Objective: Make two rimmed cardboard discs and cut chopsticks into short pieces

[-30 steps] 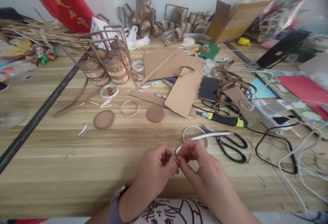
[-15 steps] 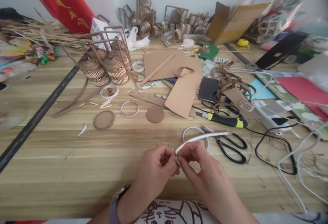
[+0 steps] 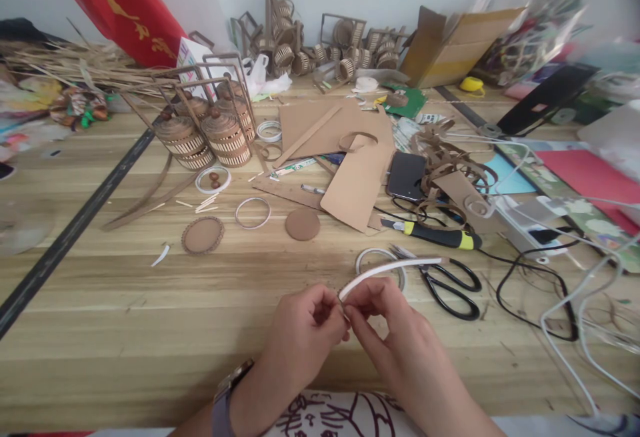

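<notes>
A narrow curved strip (image 3: 395,268) with a white face is pinched between my two hands, low in the middle. My left hand (image 3: 310,327) is closed on its near end, fingertips together. Beside it, my right hand (image 3: 395,320) pinches the strip close to the same end, and the rest arcs up and right over black-handled scissors (image 3: 453,290) and a white tape ring (image 3: 365,260). My fingers hide the tip of the strip. Beyond my hands lie a round brown disc (image 3: 303,224), a thin ring (image 3: 253,213) and a disc with a ridged rim (image 3: 203,235).
A utility knife (image 3: 440,235), a phone (image 3: 406,175), cardboard sheets (image 3: 357,183) and coiled brown strips (image 3: 435,150) lie further back. Lidded baskets (image 3: 226,137) stand back left. Cables (image 3: 545,317) cross the right side. A black strip (image 3: 75,237) runs along the left.
The strip's far end has shifted very slightly to the left. Both hands keep their pinch in almost the same place.
</notes>
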### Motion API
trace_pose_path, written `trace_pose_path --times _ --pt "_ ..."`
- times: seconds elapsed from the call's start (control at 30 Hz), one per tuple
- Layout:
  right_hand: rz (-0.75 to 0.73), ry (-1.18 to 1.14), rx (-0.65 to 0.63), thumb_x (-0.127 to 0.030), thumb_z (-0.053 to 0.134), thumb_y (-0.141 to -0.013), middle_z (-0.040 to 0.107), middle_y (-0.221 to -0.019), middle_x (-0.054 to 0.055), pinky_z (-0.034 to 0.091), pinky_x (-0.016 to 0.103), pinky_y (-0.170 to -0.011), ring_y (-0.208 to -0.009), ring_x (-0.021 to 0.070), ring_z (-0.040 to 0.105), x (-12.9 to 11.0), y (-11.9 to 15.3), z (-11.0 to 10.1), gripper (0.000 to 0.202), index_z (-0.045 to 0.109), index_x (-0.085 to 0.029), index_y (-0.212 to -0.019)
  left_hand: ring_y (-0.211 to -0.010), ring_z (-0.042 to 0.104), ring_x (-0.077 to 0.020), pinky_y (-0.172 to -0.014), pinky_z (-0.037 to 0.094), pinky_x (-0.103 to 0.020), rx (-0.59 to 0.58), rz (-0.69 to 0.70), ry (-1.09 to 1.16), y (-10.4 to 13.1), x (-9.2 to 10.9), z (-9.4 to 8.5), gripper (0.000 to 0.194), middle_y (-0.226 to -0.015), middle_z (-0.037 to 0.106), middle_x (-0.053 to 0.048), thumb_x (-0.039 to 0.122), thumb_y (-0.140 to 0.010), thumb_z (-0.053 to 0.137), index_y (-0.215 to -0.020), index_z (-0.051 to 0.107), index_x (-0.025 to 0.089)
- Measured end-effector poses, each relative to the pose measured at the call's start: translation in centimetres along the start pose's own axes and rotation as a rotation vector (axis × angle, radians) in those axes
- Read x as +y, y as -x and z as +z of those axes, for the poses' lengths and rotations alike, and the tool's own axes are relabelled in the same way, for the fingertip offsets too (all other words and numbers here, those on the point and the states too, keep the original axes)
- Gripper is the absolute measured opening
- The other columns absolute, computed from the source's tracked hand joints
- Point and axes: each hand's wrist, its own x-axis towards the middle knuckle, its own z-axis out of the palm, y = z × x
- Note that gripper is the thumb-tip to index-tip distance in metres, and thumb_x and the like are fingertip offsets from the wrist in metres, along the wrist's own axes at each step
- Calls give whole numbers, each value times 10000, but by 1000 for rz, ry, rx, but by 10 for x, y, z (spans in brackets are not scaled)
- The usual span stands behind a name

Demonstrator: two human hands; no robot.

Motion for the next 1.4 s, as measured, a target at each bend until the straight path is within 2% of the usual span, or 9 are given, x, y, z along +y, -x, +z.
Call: trace_pose_path --times 0.57,0.9,1.4 --pt "-19 -16 27 -119 442 -903 637 -749 -9 530 216 -559 -633 127 661 -12 -2 1 112 453 -230 -900 -590 634 -160 -573 478 -245 -20 -27 2 5 4 -5 166 -622 690 -4 336 -778 540 -684 586 208" --pt "-18 -20 35 -156 456 -914 655 -728 1 531 223 -557 -625 135 664 -9 -2 -1 93 483 -234 -872 -607 658 -159 -590 503 -246 -17 -48 80 5 3 -2 129 -631 693 -9 302 -773 549 -703 588 201" --pt "-62 13 50 -127 442 -897 647 -725 -3 541 227 -544 -621 138 670 -7 -1 0 108 460 -233 -893 -595 645 -160 -584 489 -250 -9 -8 16 6 1 -2 126 -625 692 -12 281 -773 544 -678 582 207"
